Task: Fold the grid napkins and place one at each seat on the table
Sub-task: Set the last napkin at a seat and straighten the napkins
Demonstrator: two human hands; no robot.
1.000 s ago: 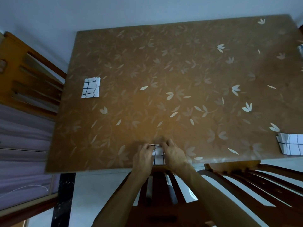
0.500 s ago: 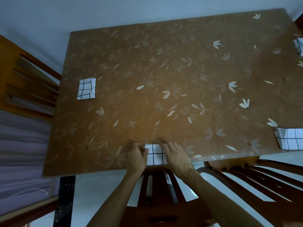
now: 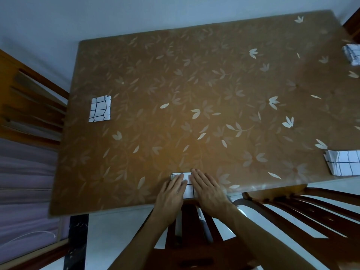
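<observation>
A folded white napkin with a black grid [image 3: 187, 185] lies at the near edge of the brown floral table [image 3: 194, 90]. My left hand [image 3: 171, 193] lies flat on its left part, fingers spread. My right hand [image 3: 209, 191] lies flat on its right part. Only a strip of the napkin shows between them. Another folded grid napkin [image 3: 100, 111] rests at the table's left side. A folded napkin stack [image 3: 343, 162] sits at the near right edge, and one more napkin [image 3: 352, 54] is at the far right edge.
A wooden chair [image 3: 29, 106] stands at the table's left. A dark slatted chair [image 3: 194, 230] is right below my arms, and another [image 3: 302, 215] stands to its right. A wall runs behind the table's far edge.
My hands went from pinching the small folded napkin to lying flat on it, fingers stretched out. The napkin now lies pressed at the table's near edge.
</observation>
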